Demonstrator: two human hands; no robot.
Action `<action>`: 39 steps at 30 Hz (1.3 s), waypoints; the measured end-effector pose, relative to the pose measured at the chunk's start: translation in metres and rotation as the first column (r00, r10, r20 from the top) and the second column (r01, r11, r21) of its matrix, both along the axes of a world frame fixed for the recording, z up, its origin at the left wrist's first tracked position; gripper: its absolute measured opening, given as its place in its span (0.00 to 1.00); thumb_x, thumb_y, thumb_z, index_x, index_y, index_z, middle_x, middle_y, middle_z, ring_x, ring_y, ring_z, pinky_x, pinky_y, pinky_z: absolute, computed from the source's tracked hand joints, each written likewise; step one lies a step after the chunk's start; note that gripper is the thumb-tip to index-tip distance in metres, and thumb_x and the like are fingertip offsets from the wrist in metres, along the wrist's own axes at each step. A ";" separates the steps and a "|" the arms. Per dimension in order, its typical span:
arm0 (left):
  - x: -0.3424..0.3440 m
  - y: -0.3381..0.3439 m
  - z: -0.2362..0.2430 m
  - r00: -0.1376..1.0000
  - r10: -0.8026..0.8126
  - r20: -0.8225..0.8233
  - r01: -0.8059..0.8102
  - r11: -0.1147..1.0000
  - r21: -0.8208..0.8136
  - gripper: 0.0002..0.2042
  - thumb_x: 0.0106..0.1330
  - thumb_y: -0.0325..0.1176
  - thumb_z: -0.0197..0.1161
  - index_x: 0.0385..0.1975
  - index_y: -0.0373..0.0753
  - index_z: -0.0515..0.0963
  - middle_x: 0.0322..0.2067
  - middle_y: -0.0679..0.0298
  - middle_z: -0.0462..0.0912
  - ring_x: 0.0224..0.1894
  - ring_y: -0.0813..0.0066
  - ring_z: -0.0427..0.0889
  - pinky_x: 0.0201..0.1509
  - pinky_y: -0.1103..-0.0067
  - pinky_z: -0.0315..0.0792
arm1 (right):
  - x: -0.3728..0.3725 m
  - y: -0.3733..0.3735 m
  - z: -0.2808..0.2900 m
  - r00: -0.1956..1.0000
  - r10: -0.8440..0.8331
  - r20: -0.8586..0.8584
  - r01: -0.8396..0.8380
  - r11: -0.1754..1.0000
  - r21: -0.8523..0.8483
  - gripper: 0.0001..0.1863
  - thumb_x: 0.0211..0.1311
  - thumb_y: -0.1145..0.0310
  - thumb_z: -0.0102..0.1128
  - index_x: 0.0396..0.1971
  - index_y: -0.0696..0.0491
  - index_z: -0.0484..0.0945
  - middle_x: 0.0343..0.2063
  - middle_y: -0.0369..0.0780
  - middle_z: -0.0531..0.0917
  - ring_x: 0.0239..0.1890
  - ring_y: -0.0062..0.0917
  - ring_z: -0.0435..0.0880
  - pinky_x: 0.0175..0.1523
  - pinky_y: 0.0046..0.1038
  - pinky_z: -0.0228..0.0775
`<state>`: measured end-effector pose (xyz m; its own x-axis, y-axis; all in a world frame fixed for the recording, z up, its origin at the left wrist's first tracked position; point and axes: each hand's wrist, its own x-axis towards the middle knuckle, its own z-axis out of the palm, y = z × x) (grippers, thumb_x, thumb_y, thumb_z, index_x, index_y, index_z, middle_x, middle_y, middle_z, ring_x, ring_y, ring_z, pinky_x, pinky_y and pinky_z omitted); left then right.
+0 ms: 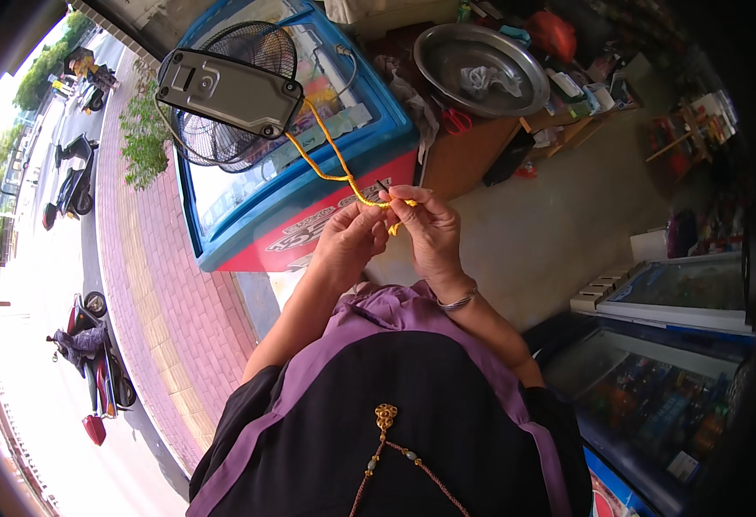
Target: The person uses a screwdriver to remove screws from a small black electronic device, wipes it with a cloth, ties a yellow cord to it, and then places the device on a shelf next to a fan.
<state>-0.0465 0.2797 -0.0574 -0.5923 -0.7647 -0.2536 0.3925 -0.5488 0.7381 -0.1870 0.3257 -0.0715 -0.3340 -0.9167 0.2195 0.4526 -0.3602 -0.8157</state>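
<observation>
A black garment (421, 370) has purple trim (313, 369); beaded cord (425, 478) joins a golden pendant (386, 417); the bracelet (459, 300) is silvery.

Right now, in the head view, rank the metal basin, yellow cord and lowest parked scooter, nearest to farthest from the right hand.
1. Yellow cord: in the right hand.
2. Metal basin: ahead, slightly right.
3. Lowest parked scooter: far left.

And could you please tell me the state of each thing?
Yellow cord: looks taut, two strands joining.
Left hand: pinching the cord.
Right hand: pinching it too.
Fan: on the blue freezer, motion unclear.
Metal basin: upright, holding crumpled plastic.
Dark freezer: apparently shut.
Red-and-black scooter: parked, riderless.
Bracelet: worn.
</observation>
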 end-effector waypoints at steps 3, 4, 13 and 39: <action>0.010 0.005 0.032 0.958 0.210 0.193 -0.070 0.829 -0.554 0.06 0.65 0.29 0.67 0.34 0.36 0.76 0.31 0.69 0.78 0.31 0.84 0.73 0.39 0.84 0.69 | -0.008 -0.003 0.015 0.996 0.056 0.073 -0.056 0.998 0.005 0.11 0.66 0.74 0.59 0.47 0.57 0.79 0.41 0.41 0.85 0.40 0.19 0.83 0.48 0.20 0.74; 0.012 -0.002 0.044 0.877 0.374 0.301 0.013 0.608 -0.794 0.08 0.61 0.26 0.69 0.37 0.35 0.77 0.34 0.65 0.80 0.34 0.79 0.77 0.44 0.80 0.73 | -0.008 -0.003 0.021 0.992 0.076 0.101 -0.076 0.997 0.002 0.12 0.66 0.73 0.59 0.48 0.56 0.79 0.40 0.41 0.85 0.39 0.19 0.83 0.46 0.20 0.74; 0.005 -0.051 0.088 0.882 0.214 0.420 0.322 0.379 -0.868 0.14 0.59 0.24 0.67 0.45 0.34 0.76 0.38 0.58 0.82 0.39 0.66 0.84 0.45 0.75 0.77 | -0.026 -0.026 0.051 0.964 0.247 -0.100 -0.257 0.961 -0.100 0.06 0.69 0.73 0.57 0.40 0.58 0.79 0.40 0.37 0.80 0.35 0.14 0.77 0.43 0.18 0.72; 0.021 -0.071 0.075 0.978 -0.112 -0.174 0.120 0.992 0.041 0.07 0.69 0.32 0.60 0.34 0.36 0.79 0.28 0.69 0.76 0.26 0.83 0.69 0.25 0.86 0.61 | 0.001 -0.059 0.098 0.191 -0.675 -0.713 -0.043 0.720 -0.693 0.18 0.48 0.84 0.65 0.42 0.56 0.82 0.39 0.37 0.79 0.37 0.27 0.81 0.37 0.26 0.78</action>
<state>-0.0251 0.2092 0.0180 -0.7142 -0.6771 -0.1775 0.4420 -0.6328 0.6357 -0.1865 0.2671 0.0266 0.1909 -0.3985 0.8971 -0.6983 -0.6974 -0.1612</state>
